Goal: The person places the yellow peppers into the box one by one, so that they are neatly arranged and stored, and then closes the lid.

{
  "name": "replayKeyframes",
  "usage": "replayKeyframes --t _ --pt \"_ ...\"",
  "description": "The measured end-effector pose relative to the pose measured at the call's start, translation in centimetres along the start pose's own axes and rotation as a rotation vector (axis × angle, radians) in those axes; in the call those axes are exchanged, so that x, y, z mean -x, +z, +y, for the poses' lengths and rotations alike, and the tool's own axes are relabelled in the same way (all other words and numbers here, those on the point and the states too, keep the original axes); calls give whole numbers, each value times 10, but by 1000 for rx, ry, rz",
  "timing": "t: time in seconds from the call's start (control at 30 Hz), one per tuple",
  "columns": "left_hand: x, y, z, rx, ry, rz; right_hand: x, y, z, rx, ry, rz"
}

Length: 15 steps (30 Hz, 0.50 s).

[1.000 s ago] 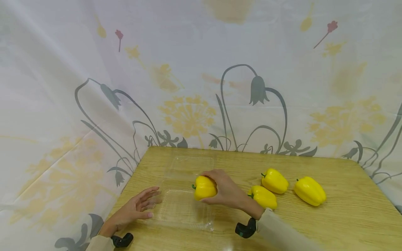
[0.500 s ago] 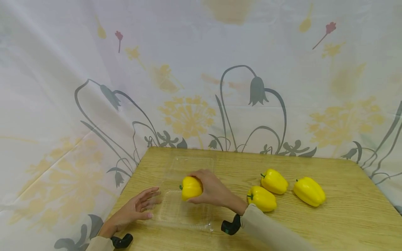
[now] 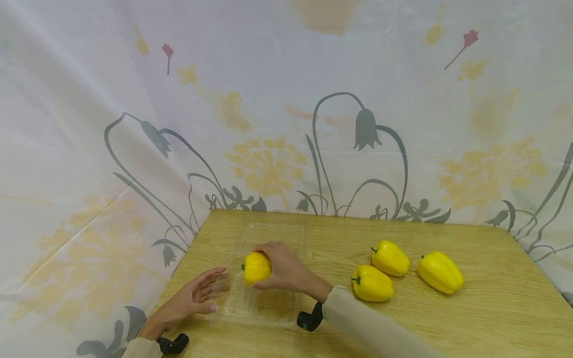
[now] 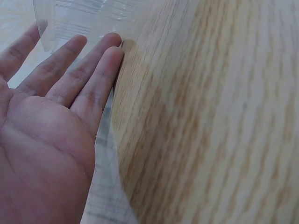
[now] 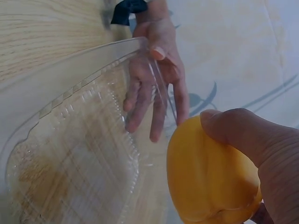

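Note:
My right hand [image 3: 286, 268] grips a yellow bell pepper [image 3: 257, 269], thumb on the near side and fingers over the top, its green stem facing left. The pepper is over the left part of a clear plastic clamshell box [image 3: 273, 308], whose hinged lid [image 3: 277, 233] lies open toward the back. In the right wrist view the ribbed floor of the box [image 5: 88, 172] shows beside the held pepper [image 5: 205, 172]. My left hand [image 3: 192, 298] is at the box's left side with fingers extended; the left wrist view shows its fingertips [image 4: 110, 56] right at the clear plastic wall [image 4: 93, 18].
Three more yellow bell peppers lie on the wooden table [image 3: 331, 338] to the right: a near one [image 3: 373, 283], one behind it [image 3: 390, 258] and one farther right [image 3: 440, 272]. A flower-printed curtain [image 3: 286, 99] hangs along the table's back and left edges.
My right hand has carried the yellow bell pepper leftward, from the box's right side to over its left part. My left hand stays in place. The other peppers have not moved.

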<state>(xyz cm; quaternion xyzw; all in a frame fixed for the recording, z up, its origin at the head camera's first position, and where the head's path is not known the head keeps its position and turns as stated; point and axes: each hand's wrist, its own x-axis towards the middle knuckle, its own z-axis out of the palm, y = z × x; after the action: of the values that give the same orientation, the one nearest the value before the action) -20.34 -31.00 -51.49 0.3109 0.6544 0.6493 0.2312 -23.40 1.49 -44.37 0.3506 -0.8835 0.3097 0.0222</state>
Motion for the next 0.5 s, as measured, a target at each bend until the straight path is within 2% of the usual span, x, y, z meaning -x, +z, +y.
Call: replayKeyframes --t 0.5 --pt "0 0 0 -17 -52 24 -21 21 -7 14 35 -29"
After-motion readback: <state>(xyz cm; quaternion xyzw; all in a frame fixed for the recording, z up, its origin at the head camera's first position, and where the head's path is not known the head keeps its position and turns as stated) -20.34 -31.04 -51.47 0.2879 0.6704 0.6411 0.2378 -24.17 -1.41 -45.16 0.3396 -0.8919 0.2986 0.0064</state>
